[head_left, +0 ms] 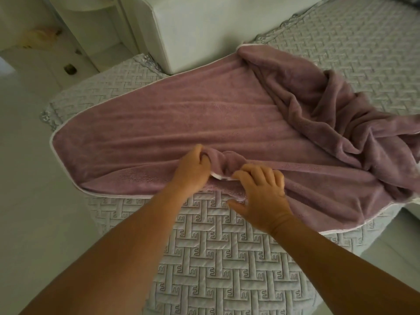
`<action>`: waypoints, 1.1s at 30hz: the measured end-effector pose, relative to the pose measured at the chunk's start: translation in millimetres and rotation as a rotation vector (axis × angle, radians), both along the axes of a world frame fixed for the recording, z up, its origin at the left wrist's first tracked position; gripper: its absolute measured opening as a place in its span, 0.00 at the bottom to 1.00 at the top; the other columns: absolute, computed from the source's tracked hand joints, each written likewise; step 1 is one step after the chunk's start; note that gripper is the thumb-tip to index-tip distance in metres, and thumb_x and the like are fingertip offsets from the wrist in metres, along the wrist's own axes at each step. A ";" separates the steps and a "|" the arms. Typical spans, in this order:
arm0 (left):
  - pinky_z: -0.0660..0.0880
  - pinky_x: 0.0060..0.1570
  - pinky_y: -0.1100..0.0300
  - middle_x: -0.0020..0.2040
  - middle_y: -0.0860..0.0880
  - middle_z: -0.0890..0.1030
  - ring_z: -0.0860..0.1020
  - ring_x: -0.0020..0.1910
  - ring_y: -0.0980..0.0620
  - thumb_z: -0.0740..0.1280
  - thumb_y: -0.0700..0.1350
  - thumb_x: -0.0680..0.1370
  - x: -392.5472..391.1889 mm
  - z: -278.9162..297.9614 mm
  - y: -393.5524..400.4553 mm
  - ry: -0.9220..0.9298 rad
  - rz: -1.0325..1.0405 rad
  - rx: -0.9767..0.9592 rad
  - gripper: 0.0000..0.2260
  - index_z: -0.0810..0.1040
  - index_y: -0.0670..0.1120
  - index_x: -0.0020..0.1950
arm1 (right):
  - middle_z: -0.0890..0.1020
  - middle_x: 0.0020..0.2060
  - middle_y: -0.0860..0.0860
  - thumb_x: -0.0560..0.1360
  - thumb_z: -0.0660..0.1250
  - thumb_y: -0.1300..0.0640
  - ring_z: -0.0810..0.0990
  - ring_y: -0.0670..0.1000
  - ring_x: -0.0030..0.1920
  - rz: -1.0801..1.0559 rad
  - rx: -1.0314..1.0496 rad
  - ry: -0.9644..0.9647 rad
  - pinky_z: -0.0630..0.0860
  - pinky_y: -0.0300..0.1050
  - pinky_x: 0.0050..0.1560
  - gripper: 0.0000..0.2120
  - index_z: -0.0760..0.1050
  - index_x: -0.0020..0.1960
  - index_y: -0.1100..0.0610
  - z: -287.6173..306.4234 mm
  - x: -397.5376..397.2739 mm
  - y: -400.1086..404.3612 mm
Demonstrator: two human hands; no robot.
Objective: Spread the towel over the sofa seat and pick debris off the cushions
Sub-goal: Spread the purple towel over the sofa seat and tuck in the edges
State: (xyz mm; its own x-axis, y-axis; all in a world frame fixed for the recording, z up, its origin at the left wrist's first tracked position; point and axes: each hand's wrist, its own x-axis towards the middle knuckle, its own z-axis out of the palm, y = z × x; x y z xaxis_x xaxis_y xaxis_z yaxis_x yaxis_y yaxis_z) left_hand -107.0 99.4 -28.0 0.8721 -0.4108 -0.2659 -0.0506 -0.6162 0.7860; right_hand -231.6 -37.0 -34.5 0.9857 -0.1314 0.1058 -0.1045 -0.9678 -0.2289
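A mauve towel (181,114) with a white hem lies across the grey quilted sofa seat (216,258). Its left half is fairly flat; its right part is bunched in deep folds (341,114). My left hand (193,170) is closed on a raised fold at the towel's near edge. Right beside it, my right hand (263,189) pinches the same edge with its fingertips, thumb spread over the seat cover. A bit of white hem shows between the two hands. No debris is visible on the cushions.
A white armrest or cabinet block (204,30) stands behind the towel. Pale floor (27,178) lies to the left, with white furniture (68,42) at the back left. More quilted cover (363,42) stretches to the upper right.
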 end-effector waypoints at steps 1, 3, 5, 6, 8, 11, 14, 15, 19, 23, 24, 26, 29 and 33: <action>0.69 0.31 0.63 0.40 0.49 0.77 0.74 0.33 0.54 0.53 0.45 0.81 5.7 4.8 2.7 0.021 0.029 -0.021 0.09 0.73 0.49 0.52 | 0.76 0.54 0.49 0.68 0.67 0.41 0.72 0.53 0.54 -0.060 0.022 0.039 0.66 0.54 0.57 0.22 0.72 0.57 0.50 0.6 -1.2 -6.3; 0.68 0.32 0.62 0.38 0.51 0.75 0.73 0.34 0.53 0.55 0.48 0.80 11.4 9.5 9.1 0.049 0.008 -0.028 0.10 0.74 0.48 0.51 | 0.75 0.56 0.48 0.70 0.68 0.44 0.71 0.54 0.58 -0.183 0.111 0.092 0.63 0.53 0.61 0.21 0.71 0.59 0.50 3.1 3.0 -13.4; 0.68 0.31 0.61 0.37 0.52 0.74 0.72 0.34 0.53 0.62 0.50 0.76 10.1 14.5 9.6 0.046 -0.040 0.003 0.05 0.72 0.50 0.49 | 0.77 0.52 0.48 0.73 0.66 0.49 0.73 0.53 0.56 -0.205 0.157 0.087 0.62 0.51 0.60 0.13 0.72 0.54 0.53 6.5 11.7 -14.2; 0.71 0.36 0.60 0.43 0.53 0.75 0.74 0.38 0.54 0.67 0.50 0.73 7.3 16.6 8.7 -0.007 -0.088 0.039 0.11 0.71 0.51 0.53 | 0.79 0.46 0.49 0.74 0.64 0.52 0.75 0.53 0.51 -0.192 0.189 0.055 0.62 0.50 0.59 0.07 0.73 0.50 0.54 8.1 16.5 -12.5; 0.72 0.48 0.59 0.56 0.54 0.73 0.73 0.51 0.55 0.74 0.49 0.67 1.3 18.3 1.9 -0.180 -0.203 0.068 0.28 0.67 0.53 0.63 | 0.78 0.34 0.49 0.76 0.62 0.56 0.76 0.54 0.39 -0.159 0.299 -0.016 0.67 0.51 0.55 0.05 0.73 0.43 0.56 14.0 23.6 -9.4; 0.75 0.47 0.58 0.55 0.53 0.77 0.75 0.50 0.54 0.73 0.47 0.69 -3.4 28.0 -13.7 -0.208 -0.136 0.009 0.24 0.68 0.56 0.62 | 0.75 0.33 0.51 0.76 0.64 0.55 0.72 0.53 0.35 -0.116 0.392 -0.101 0.70 0.49 0.45 0.07 0.74 0.42 0.58 19.5 26.1 -9.0; 0.64 0.30 0.60 0.30 0.55 0.71 0.68 0.29 0.58 0.65 0.46 0.75 -3.8 39.3 -17.2 -0.242 -0.058 -0.013 0.08 0.70 0.50 0.36 | 0.76 0.38 0.54 0.75 0.66 0.57 0.73 0.53 0.37 -0.162 0.493 -0.189 0.73 0.48 0.39 0.06 0.78 0.44 0.60 23.2 19.4 -10.6; 0.62 0.29 0.60 0.27 0.55 0.67 0.64 0.26 0.58 0.64 0.46 0.76 -6.1 41.2 -13.9 -0.239 -0.059 -0.028 0.13 0.67 0.49 0.32 | 0.76 0.38 0.53 0.75 0.66 0.58 0.73 0.52 0.37 -0.169 0.509 -0.205 0.73 0.48 0.37 0.05 0.78 0.45 0.59 24.3 15.5 -10.1; 0.69 0.26 0.61 0.34 0.50 0.74 0.70 0.27 0.57 0.63 0.44 0.75 -31.2 54.6 12.5 -0.129 -0.171 0.033 0.04 0.74 0.43 0.45 | 0.77 0.38 0.48 0.76 0.65 0.54 0.74 0.49 0.35 -0.076 0.500 -0.082 0.74 0.45 0.36 0.04 0.76 0.45 0.55 24.9 -9.1 0.7; 0.71 0.24 0.66 0.37 0.53 0.75 0.76 0.31 0.55 0.59 0.39 0.77 -65.1 47.8 44.8 -0.035 -0.275 0.162 0.05 0.73 0.47 0.49 | 0.79 0.43 0.46 0.75 0.62 0.60 0.75 0.48 0.41 0.044 0.447 0.107 0.75 0.43 0.44 0.07 0.79 0.47 0.54 25.1 -44.5 20.1; 0.70 0.25 0.64 0.36 0.52 0.74 0.76 0.31 0.54 0.59 0.39 0.78 -76.9 45.8 54.7 -0.037 -0.311 0.200 0.07 0.73 0.50 0.44 | 0.80 0.44 0.48 0.75 0.62 0.61 0.76 0.49 0.43 0.059 0.439 0.143 0.73 0.42 0.44 0.08 0.80 0.47 0.54 26.6 -56.2 27.1; 0.67 0.27 0.64 0.34 0.54 0.74 0.74 0.31 0.54 0.59 0.40 0.78 -97.8 41.6 72.6 -0.055 -0.363 0.254 0.12 0.70 0.54 0.37 | 0.80 0.44 0.51 0.74 0.62 0.63 0.77 0.52 0.44 0.087 0.424 0.210 0.69 0.40 0.43 0.09 0.81 0.46 0.55 27.6 -76.9 38.2; 0.69 0.30 0.64 0.37 0.56 0.77 0.77 0.35 0.55 0.60 0.41 0.77 -132.9 38.9 100.3 -0.023 -0.438 0.303 0.10 0.76 0.54 0.43 | 0.80 0.46 0.50 0.74 0.61 0.63 0.77 0.52 0.46 0.147 0.379 0.352 0.73 0.44 0.46 0.13 0.82 0.49 0.51 28.9 -109.9 58.4; 0.76 0.38 0.59 0.44 0.54 0.81 0.79 0.39 0.55 0.62 0.40 0.77 -177.8 35.2 136.8 0.073 -0.553 0.423 0.11 0.79 0.54 0.52 | 0.79 0.47 0.48 0.74 0.60 0.65 0.77 0.52 0.48 0.197 0.277 0.487 0.75 0.47 0.47 0.17 0.81 0.50 0.48 29.5 -150.2 83.5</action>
State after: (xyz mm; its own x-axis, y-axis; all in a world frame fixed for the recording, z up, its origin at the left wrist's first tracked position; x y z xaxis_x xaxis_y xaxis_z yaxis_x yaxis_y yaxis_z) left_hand -284.8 236.2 7.2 0.5388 -0.6378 -0.5504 -0.4015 -0.7688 0.4978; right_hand -381.9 46.5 -5.0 0.9207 0.1012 -0.3769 -0.0849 -0.8908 -0.4465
